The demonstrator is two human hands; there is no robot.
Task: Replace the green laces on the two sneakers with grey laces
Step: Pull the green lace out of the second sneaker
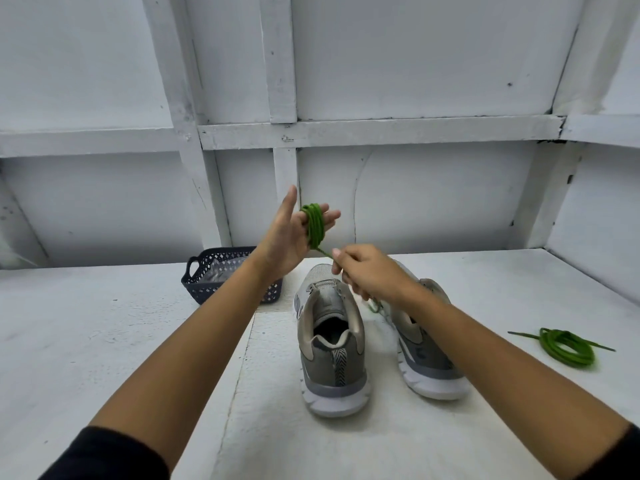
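Green lace (316,226) wraps the straight-fingered left hand (287,239); the right hand (367,271) pinches its tail; steady tension should keep coils neat.

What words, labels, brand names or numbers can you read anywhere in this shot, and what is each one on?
No text here can be read.
Left sneaker: dark marks on its side, too blurred to read.
Right sneaker: a faint mark on its side, too blurred to read.
The navy basket, the coiled green lace and the wound green lace show no writing.
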